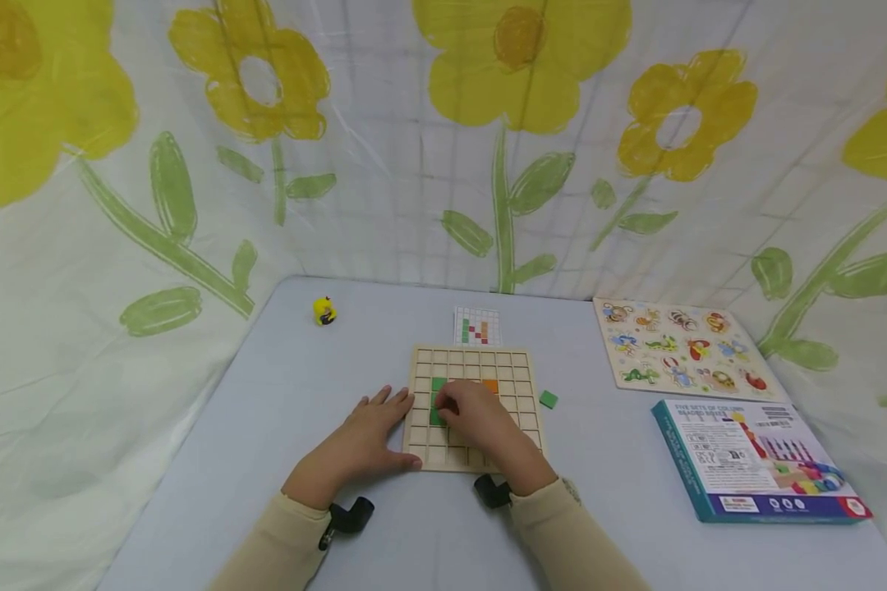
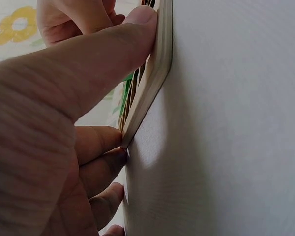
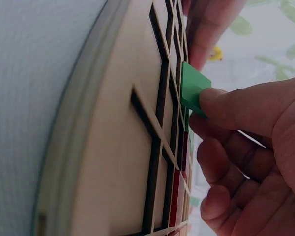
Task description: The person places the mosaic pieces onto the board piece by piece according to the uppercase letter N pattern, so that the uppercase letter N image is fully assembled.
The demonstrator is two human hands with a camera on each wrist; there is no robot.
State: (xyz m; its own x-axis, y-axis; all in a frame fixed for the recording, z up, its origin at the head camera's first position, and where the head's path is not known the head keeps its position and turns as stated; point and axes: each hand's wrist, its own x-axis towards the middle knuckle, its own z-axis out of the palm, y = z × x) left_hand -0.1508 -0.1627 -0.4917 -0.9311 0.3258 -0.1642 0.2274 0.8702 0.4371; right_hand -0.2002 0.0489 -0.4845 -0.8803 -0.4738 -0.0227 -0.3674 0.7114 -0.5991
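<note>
A wooden grid board [image 1: 521, 369] lies on the table in the head view. My left hand [image 1: 369, 435] rests against its left side, fingers spread and thumb at the near corner. In the right wrist view, my right hand [image 3: 250, 142] pinches a green square tile [image 3: 192, 87] between thumb and index finger, tilted at the grid's surface. Green tiles [image 1: 438, 384] sit in a left column, partly covered by the right hand. An orange tile [image 1: 491, 386] shows behind that hand. Red tiles [image 3: 174, 196] lie in cells in the right wrist view.
Right of the board lies a loose green tile [image 1: 549, 399]. Behind it is a pattern card [image 1: 477, 326] with coloured squares. A yellow toy [image 1: 324, 311] stands at the back left. An insect puzzle board [image 1: 673, 349] and a flat box [image 1: 757, 460] lie on the right.
</note>
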